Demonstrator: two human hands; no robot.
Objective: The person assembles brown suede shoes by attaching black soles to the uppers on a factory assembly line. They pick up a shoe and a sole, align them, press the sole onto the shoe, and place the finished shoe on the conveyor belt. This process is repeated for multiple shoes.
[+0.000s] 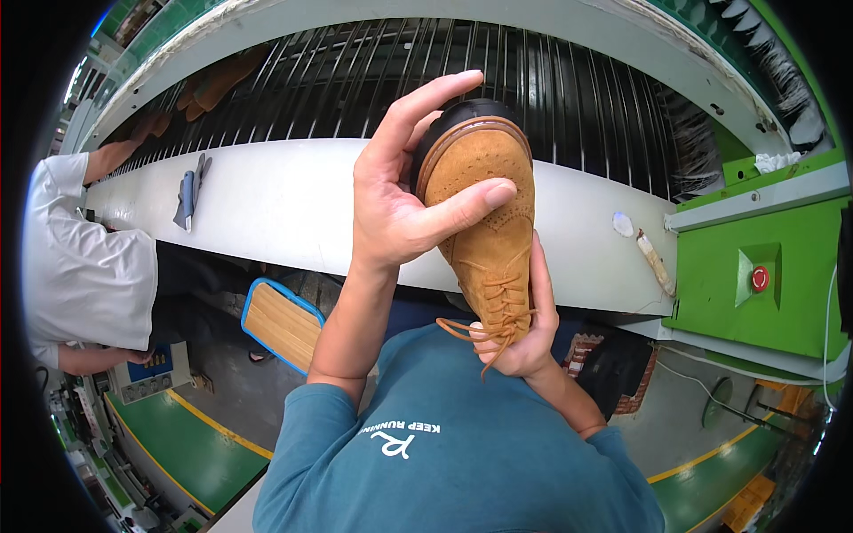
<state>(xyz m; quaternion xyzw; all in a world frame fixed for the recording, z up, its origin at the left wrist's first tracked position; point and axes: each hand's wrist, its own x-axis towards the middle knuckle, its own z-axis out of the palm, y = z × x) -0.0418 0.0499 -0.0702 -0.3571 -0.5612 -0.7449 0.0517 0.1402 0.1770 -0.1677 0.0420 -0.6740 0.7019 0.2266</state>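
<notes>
I hold a tan suede lace-up shoe (480, 213) with a dark sole over the white ledge, toe pointing away from me. My left hand (400, 178) is around the toe end. Its thumb lies across the perforated toe, the index finger stretches past the sole's edge, and the other fingers are partly hidden by the shoe. At the heel end my right hand (533, 338) grips the shoe from the right, its fingers along the side and below the ankle. Orange-brown laces (502, 311) are threaded through the eyelets, and a loose loop hangs to the left.
Beyond the white ledge (293, 186) runs a conveyor of metal rods (577, 107). A blue-handled tool (188, 197) lies on the left. A co-worker in white (89, 249) reaches toward brown shoes (218, 84). A green panel with a red button (760, 279) stands right; a stool (283, 324) is below.
</notes>
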